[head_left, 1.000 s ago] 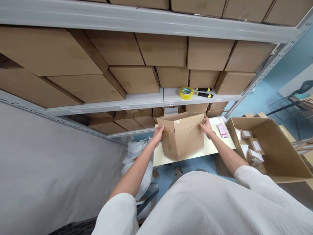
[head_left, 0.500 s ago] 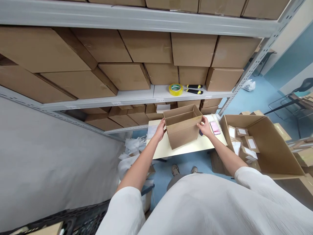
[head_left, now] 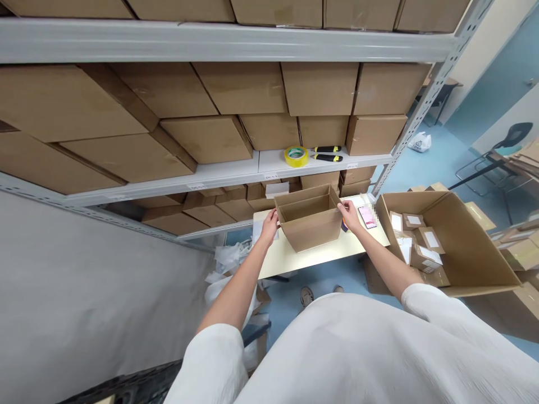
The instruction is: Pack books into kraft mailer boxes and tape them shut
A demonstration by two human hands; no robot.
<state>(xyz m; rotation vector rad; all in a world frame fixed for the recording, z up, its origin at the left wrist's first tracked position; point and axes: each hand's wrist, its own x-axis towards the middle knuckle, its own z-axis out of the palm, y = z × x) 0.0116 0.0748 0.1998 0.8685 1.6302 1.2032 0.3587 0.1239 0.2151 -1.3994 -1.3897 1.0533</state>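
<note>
An open-topped brown cardboard box point(head_left: 314, 227) is held over the pale yellow table point(head_left: 273, 264), its upright flaps around the opening. My left hand point(head_left: 269, 225) grips its left end, fingers closed at the edge. At the right end, my right hand point(head_left: 348, 213) pinches the edge of the box. The inside is in shadow and its bottom is hidden from me. Just right of my right hand lies a phone point(head_left: 368, 217) with a pink screen. A small dark blue object, partly hidden, sits by that hand.
A metal shelf full of cardboard boxes rises ahead. On it lie a roll of yellow tape point(head_left: 296, 156) and two utility knives point(head_left: 327, 154). A large open carton point(head_left: 475, 241) with several small labelled boxes stands right. Plastic bags point(head_left: 229, 255) are left of the table.
The box's top has tipped wider toward both hands, and its flaps stand further apart. My view has shifted slightly; both hands keep hold of the box.
</note>
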